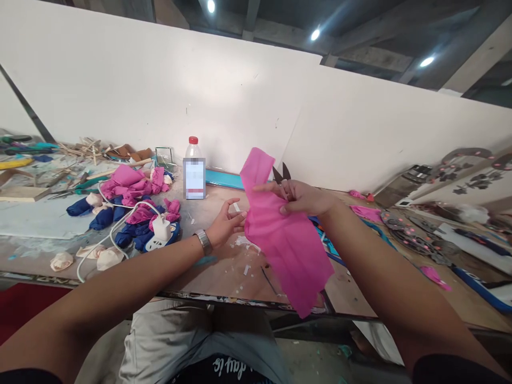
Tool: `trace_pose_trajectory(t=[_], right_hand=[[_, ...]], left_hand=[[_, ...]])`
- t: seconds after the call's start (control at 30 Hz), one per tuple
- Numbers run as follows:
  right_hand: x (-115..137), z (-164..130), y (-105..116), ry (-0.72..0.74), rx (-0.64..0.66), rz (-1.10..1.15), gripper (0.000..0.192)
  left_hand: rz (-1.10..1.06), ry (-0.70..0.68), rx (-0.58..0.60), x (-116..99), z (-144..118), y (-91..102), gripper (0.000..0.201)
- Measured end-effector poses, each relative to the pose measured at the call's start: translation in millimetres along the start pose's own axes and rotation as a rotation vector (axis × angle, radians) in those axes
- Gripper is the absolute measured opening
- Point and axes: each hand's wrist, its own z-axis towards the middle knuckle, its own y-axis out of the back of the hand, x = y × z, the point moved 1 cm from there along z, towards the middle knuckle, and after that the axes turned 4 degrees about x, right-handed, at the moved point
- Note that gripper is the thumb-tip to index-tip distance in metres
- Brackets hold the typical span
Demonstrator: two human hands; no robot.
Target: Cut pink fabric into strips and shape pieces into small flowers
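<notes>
A creased strip of pink fabric (280,229) hangs over the table's front part, pinched between the thumb and fingers of my right hand (306,198). Its lower end has a jagged, pointed edge. Two dark pointed blades (282,173), like those of scissors, stick up behind my right hand; whether that hand also holds them I cannot tell. My left hand (224,225), with a wristwatch (204,241) on its wrist, is beside the fabric's left edge. Its index finger and thumb are apart. Some of its other fingertips are partly hidden near the cloth.
At left lie pink (127,184) and blue (103,218) fabric bundles around a power strip (158,242) with a white cable. A red-capped bottle (193,141) stands behind a phone (194,178) near the white wall panel. Wood sticks (94,149) clutter the back left; pink scraps (366,213) lie right.
</notes>
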Motion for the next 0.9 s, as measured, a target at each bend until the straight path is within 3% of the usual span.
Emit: trace_pose_trajectory(t=[0.07,0.13,0.3,0.47,0.63,0.77,0.9], right_hand=[[1.3,-3.1,-6.1,0.024,0.087,0.072,0.049],[1.7,-4.0,-10.1,0.056,0.094,0.142,0.061],[-4.4,-0.8,-7.0,0.058,-0.152,0.299,0.072],[-22.0,-4.9,12.1,0.004,-0.344,0.321,0.081],[-40.5,-9.2,21.5,-0.033,-0.401,0.384,0.081],[-50.3,-6.0,19.0,-0.050,-0.420,0.403,0.082],[-57.7,-6.9,16.8,-0.077,-0.371,0.380,0.083]], left_hand=[[-0.008,0.006,0.037,-2.2,-1.6,-2.4,0.075],[0.002,-0.002,0.059,-3.6,-1.9,-3.0,0.069],[0.032,-0.094,0.008,-3.6,3.8,2.3,0.035],[-0.096,-0.136,-0.165,-8.9,6.8,4.0,0.031],[-0.124,-0.157,-0.193,-13.3,5.3,0.5,0.026],[-0.108,-0.147,-0.222,-10.7,6.4,2.1,0.034],[-0.051,-0.161,-0.248,-9.7,7.7,6.0,0.066]])
